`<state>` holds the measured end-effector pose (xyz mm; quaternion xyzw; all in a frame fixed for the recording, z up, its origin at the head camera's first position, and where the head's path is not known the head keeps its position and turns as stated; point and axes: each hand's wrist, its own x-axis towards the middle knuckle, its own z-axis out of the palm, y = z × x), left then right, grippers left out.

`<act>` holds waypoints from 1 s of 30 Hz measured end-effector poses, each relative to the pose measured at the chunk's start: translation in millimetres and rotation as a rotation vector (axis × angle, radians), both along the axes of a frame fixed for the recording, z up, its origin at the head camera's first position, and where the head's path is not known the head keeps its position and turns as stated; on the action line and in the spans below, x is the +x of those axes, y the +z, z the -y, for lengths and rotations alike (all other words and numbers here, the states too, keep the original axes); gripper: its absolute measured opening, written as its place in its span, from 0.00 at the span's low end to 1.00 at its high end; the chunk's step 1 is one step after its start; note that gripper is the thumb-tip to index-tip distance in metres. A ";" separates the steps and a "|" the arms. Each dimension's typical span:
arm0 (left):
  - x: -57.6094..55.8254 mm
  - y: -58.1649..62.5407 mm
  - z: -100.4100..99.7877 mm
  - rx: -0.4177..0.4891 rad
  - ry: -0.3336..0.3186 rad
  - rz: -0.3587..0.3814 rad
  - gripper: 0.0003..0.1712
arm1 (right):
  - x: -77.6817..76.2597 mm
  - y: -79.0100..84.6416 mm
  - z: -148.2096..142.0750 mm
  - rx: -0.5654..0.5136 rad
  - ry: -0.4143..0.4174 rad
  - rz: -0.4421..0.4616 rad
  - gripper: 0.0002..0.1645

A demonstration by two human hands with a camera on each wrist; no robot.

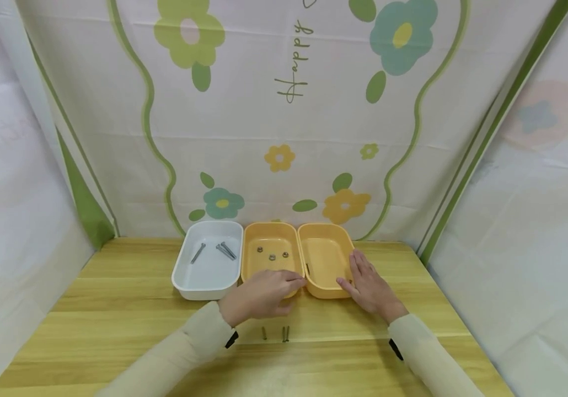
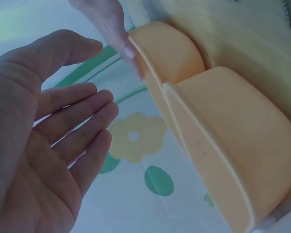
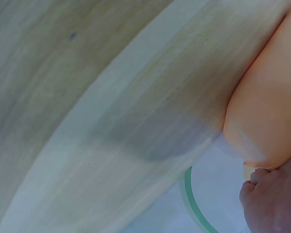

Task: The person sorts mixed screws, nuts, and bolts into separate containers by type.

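My left hand (image 1: 269, 291) hovers over the front of the middle orange box (image 1: 247, 242), its fingertips near the rim shared with the right orange box (image 1: 327, 248). In the left wrist view the left hand (image 2: 58, 131) has loosely bent fingers with nothing between them. My right hand (image 1: 370, 289) rests along the right box's right rim, fingers fairly straight, the thumb over the front corner. A thin dark screw (image 1: 307, 268) lies inside that box by its left wall. Three nuts (image 1: 272, 257) sit in the middle box.
The white box (image 1: 207, 275) at the left holds three bolts (image 1: 198, 253). Three small screws (image 1: 264, 333) lie on the wooden table (image 1: 115, 309) before the boxes. A flower-printed cloth (image 1: 244, 116) hangs close behind the boxes, with pale cloth at both sides.
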<state>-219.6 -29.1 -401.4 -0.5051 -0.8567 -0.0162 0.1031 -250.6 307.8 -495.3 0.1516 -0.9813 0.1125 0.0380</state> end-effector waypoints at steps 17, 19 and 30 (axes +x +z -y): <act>14.3 -41.5 43.6 -0.047 -0.012 0.282 0.18 | 0.5 2.3 1.1 -0.009 0.003 0.002 0.55; 12.4 -46.4 46.3 -0.045 -0.026 0.288 0.14 | 1.1 2.4 1.0 -0.014 0.006 -0.005 0.55; 5.0 -65.9 49.8 -0.033 -0.029 0.303 0.12 | 1.6 1.7 1.0 -0.016 0.004 0.004 0.55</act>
